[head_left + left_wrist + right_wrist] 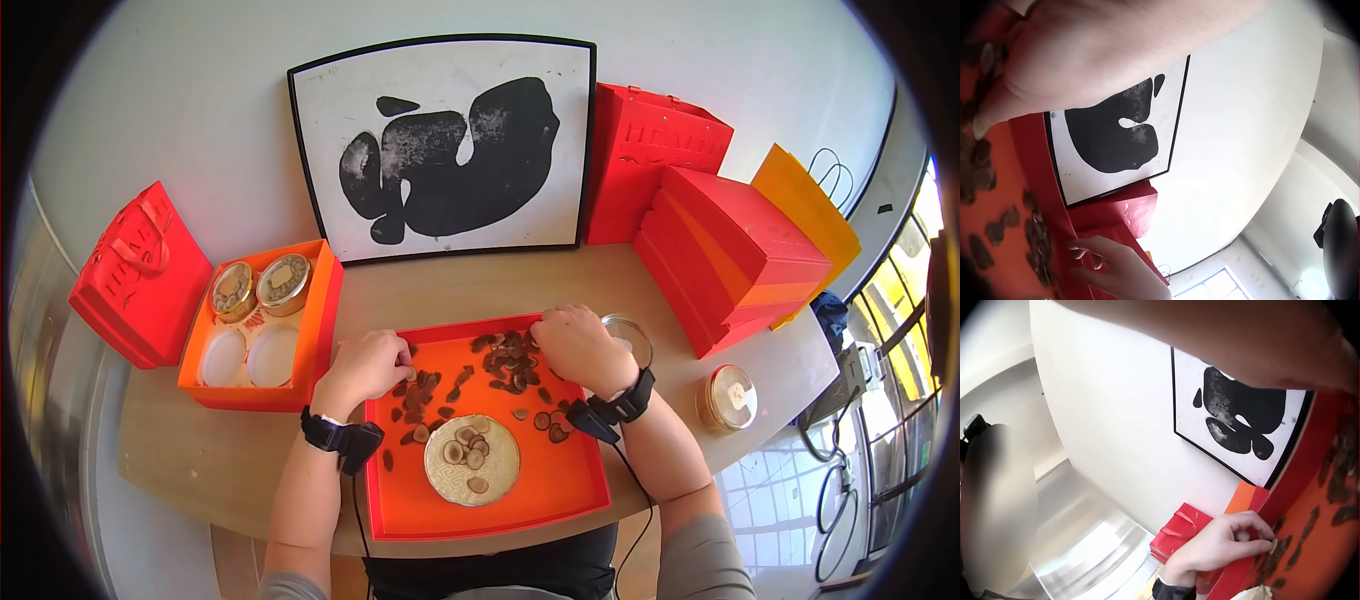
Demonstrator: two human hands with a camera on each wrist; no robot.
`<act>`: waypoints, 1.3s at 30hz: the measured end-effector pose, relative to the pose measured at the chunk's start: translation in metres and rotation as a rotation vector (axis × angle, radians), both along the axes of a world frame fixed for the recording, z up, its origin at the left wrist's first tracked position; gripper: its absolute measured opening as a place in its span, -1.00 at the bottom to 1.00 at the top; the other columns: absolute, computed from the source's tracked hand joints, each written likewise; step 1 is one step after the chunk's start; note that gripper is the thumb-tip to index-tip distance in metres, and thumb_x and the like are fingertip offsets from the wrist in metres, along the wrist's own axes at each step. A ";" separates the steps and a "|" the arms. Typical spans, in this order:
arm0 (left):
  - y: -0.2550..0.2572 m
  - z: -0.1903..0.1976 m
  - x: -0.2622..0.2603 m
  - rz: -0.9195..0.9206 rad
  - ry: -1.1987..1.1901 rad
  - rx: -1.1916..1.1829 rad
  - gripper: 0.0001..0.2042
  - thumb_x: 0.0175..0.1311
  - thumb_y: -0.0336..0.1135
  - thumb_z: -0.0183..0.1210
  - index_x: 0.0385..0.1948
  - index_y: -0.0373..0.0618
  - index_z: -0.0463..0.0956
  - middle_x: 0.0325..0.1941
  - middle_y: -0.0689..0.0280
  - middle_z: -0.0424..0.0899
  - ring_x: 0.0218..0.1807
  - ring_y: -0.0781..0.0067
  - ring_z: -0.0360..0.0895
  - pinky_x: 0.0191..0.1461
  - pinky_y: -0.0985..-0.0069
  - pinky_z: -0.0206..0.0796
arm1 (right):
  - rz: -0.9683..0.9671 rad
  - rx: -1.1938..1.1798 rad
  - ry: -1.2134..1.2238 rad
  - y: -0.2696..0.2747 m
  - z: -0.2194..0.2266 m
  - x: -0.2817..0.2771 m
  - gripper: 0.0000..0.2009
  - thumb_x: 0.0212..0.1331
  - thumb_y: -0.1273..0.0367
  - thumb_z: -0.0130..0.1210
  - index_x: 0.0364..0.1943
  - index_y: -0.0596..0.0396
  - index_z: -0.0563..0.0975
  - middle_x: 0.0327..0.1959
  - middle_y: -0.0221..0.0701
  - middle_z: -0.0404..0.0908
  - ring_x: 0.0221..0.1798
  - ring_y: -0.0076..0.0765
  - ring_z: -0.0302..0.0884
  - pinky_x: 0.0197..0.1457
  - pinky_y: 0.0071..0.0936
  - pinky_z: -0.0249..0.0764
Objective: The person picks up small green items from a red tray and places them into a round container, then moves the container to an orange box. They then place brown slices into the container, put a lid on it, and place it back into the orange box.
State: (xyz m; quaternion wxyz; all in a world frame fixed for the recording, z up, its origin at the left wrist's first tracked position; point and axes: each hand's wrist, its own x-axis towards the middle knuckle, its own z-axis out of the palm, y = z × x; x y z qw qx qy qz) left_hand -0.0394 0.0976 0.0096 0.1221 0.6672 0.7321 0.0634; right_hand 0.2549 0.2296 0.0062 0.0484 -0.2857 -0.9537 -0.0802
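Several pale, dark-rimmed slices (453, 453) are gathered on a round, patterned plate (441, 482), which is set in the near half of a red tray with an orange floor (575, 505) on the tabletop (200, 460). A far larger share, made up of dark slices (515, 360), is spread off the plate, so only a small part appears to have been placed there. The dark ones are heaped towards the far edge and scattered in looser clusters along the left edge; a few rounder slices (557, 433) are seen by the right edge.

The slices look thin and dry: those on the plate are cream-faced with brown rims, while the others are mostly deep brown, some narrow and uneven. At the far left corner, a small pale slice (1274, 545) is pinched between thumb and finger of the left hand (370, 368). The right hand (590, 350) is held at the far right corner, fingers bent towards the dark heap; whether anything is gripped there cannot be told.
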 end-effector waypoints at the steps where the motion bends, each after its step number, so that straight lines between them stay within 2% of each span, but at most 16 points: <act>1: 0.000 0.001 0.000 0.017 -0.007 -0.030 -0.83 0.14 -0.19 0.42 -0.32 -0.02 0.74 -0.17 0.30 0.75 -0.03 0.16 0.69 0.02 0.09 0.45 | -0.002 0.018 -0.009 0.001 -0.005 -0.002 -0.90 0.00 0.46 0.25 -0.36 0.10 0.70 -0.27 -0.22 0.69 -0.03 -0.05 0.66 0.02 -0.19 0.57; 8: 0.000 0.007 -0.008 -0.022 -0.088 -0.048 -0.80 0.15 -0.19 0.42 -0.32 -0.06 0.68 -0.20 0.32 0.75 -0.07 0.20 0.69 -0.01 0.15 0.44 | 0.014 -0.002 0.001 0.014 -0.009 -0.007 -0.93 0.04 0.45 0.21 -0.46 0.12 0.70 -0.32 -0.17 0.70 -0.13 -0.04 0.70 -0.07 -0.20 0.63; 14: -0.014 0.047 0.012 -0.032 -0.393 -0.054 -0.78 0.21 -0.17 0.41 -0.31 -0.10 0.66 -0.34 0.33 0.77 -0.31 0.36 0.69 -0.19 0.35 0.45 | -0.029 0.060 -0.017 0.015 -0.005 -0.009 -0.96 -0.01 0.43 0.29 -0.51 0.07 0.70 -0.46 -0.25 0.69 -0.33 -0.14 0.73 -0.27 -0.29 0.64; 16: -0.025 0.075 0.032 -0.145 -0.422 -0.150 -0.77 0.23 -0.23 0.43 -0.36 -0.20 0.63 -0.43 0.33 0.75 -0.39 0.53 0.62 -0.24 0.46 0.44 | -0.029 0.069 0.003 0.015 0.000 -0.008 -0.93 0.02 0.40 0.30 -0.50 0.08 0.69 -0.46 -0.23 0.70 -0.36 -0.13 0.73 -0.30 -0.28 0.64; 17: -0.025 0.066 0.029 -0.295 -0.480 -0.126 -0.78 0.24 -0.22 0.41 -0.32 -0.19 0.68 -0.41 0.31 0.77 -0.36 0.55 0.67 -0.22 0.47 0.46 | -0.035 0.081 0.018 0.013 0.004 -0.008 -0.90 0.05 0.37 0.31 -0.50 0.09 0.69 -0.46 -0.22 0.70 -0.38 -0.13 0.73 -0.33 -0.28 0.63; 18: -0.029 0.065 0.034 -0.329 -0.509 -0.182 -0.79 0.25 -0.21 0.39 -0.29 -0.17 0.70 -0.39 0.28 0.78 -0.33 0.51 0.69 -0.20 0.45 0.48 | -0.032 0.080 0.016 0.009 0.012 -0.008 -0.90 0.05 0.37 0.31 -0.50 0.09 0.69 -0.46 -0.22 0.70 -0.38 -0.13 0.73 -0.33 -0.28 0.63; 20: -0.031 0.064 0.042 -0.364 -0.545 -0.241 -0.79 0.26 -0.20 0.38 -0.26 -0.16 0.72 -0.36 0.26 0.80 -0.30 0.47 0.72 -0.18 0.43 0.50 | 0.007 -0.054 0.073 -0.007 0.037 -0.008 -0.81 0.23 0.31 0.19 -0.41 0.12 0.70 -0.39 -0.19 0.70 -0.31 -0.02 0.70 -0.22 -0.18 0.61; 21: -0.030 0.062 0.044 -0.328 -0.476 -0.276 -0.78 0.23 -0.20 0.39 -0.24 -0.15 0.74 -0.35 0.23 0.80 -0.28 0.42 0.73 -0.16 0.41 0.52 | 0.007 -0.054 0.066 -0.016 0.046 -0.007 -0.81 0.23 0.31 0.19 -0.41 0.12 0.70 -0.39 -0.19 0.70 -0.31 -0.02 0.70 -0.22 -0.18 0.61; 23: -0.028 0.055 0.044 -0.302 -0.412 -0.311 -0.76 0.21 -0.19 0.39 -0.22 -0.14 0.75 -0.33 0.21 0.80 -0.26 0.36 0.75 -0.15 0.39 0.53 | 0.266 -0.372 0.268 -0.034 0.061 -0.004 -0.83 0.25 0.31 0.17 -0.34 0.09 0.70 -0.34 -0.22 0.71 -0.22 -0.03 0.70 -0.14 -0.17 0.59; 24: -0.027 0.050 0.037 -0.285 -0.297 -0.283 -0.74 0.16 -0.19 0.40 -0.23 -0.14 0.75 -0.32 0.20 0.80 -0.25 0.31 0.75 -0.14 0.38 0.54 | 0.257 -0.371 0.267 -0.041 0.065 -0.004 -0.83 0.25 0.31 0.17 -0.34 0.09 0.70 -0.34 -0.22 0.71 -0.22 -0.03 0.70 -0.14 -0.17 0.59; 26: -0.027 0.046 0.033 -0.235 -0.120 -0.301 -0.71 0.02 -0.18 0.45 -0.25 -0.10 0.76 -0.31 0.24 0.81 -0.22 0.25 0.76 -0.11 0.34 0.55 | 0.377 -0.612 0.119 -0.052 0.068 -0.004 -0.78 0.24 0.30 0.16 -0.12 0.03 0.72 -0.28 -0.25 0.73 -0.15 -0.03 0.72 -0.04 -0.20 0.60; 27: -0.025 0.045 0.035 -0.244 -0.116 -0.303 -0.71 0.02 -0.18 0.45 -0.25 -0.10 0.76 -0.31 0.24 0.81 -0.22 0.25 0.76 -0.11 0.34 0.55 | 0.368 -0.612 0.125 -0.053 0.066 -0.003 -0.78 0.24 0.30 0.16 -0.12 0.03 0.72 -0.28 -0.25 0.73 -0.15 -0.03 0.72 -0.04 -0.20 0.60; 32: -0.017 0.022 0.034 -0.280 0.065 -0.418 -0.76 -0.01 -0.17 0.46 -0.35 -0.06 0.75 -0.35 0.29 0.80 -0.26 0.26 0.74 -0.12 0.31 0.55 | 0.167 -0.575 -0.285 -0.044 0.044 -0.009 -0.76 0.18 0.34 0.23 -0.08 0.04 0.65 -0.16 -0.25 0.71 -0.02 -0.12 0.69 0.02 -0.21 0.58; 36: -0.016 0.030 0.038 -0.236 0.025 -0.451 -0.77 0.00 -0.16 0.47 -0.40 -0.07 0.74 -0.39 0.28 0.79 -0.29 0.26 0.73 -0.14 0.30 0.54 | 0.156 -0.553 -0.296 -0.038 0.023 -0.015 -0.79 0.16 0.36 0.26 -0.14 0.07 0.64 -0.16 -0.23 0.69 0.02 -0.10 0.68 0.02 -0.18 0.57; 38: -0.016 0.031 0.036 -0.249 -0.023 -0.459 -0.77 0.02 -0.14 0.47 -0.43 -0.09 0.73 -0.42 0.28 0.78 -0.32 0.26 0.72 -0.18 0.31 0.51 | 0.262 -0.551 -0.157 -0.029 0.002 -0.014 -0.83 0.08 0.40 0.33 -0.33 0.22 0.64 -0.31 -0.14 0.70 -0.16 0.03 0.72 -0.18 -0.12 0.60; 39: -0.016 0.031 0.034 -0.245 -0.023 -0.459 -0.77 0.02 -0.14 0.47 -0.43 -0.09 0.73 -0.42 0.28 0.78 -0.32 0.26 0.72 -0.18 0.31 0.51 | 0.266 -0.551 -0.158 -0.031 0.009 -0.016 -0.83 0.08 0.40 0.33 -0.33 0.22 0.64 -0.31 -0.14 0.70 -0.16 0.03 0.72 -0.18 -0.12 0.60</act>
